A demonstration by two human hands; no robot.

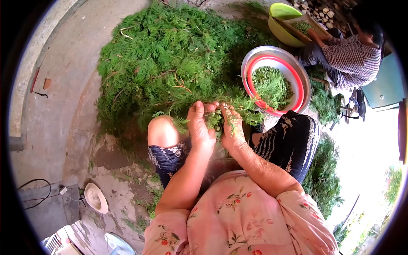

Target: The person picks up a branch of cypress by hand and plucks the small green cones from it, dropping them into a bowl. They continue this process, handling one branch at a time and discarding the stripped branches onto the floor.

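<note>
Both of my hands are raised between my knees, close together on one green branch (244, 104). My left hand (199, 125) has its fingers closed around the branch's stem. Beside it, my right hand (231, 125) has its fingers bent on the same branch, with small green cones showing between the hands. The branch's leafy end reaches over a metal basin (246, 63) with a red ring, which holds many small green cones (272, 78). Beyond my hands lies a large pile of cut green branches (165, 63).
At the upper right a seated person (350, 59) in a checked shirt holds a tray (316, 26) over a yellow-green tub (278, 32). More branches (323, 178) lie right of my knee. A pale hat-like object (96, 198) and a cable (36, 180) are lower left.
</note>
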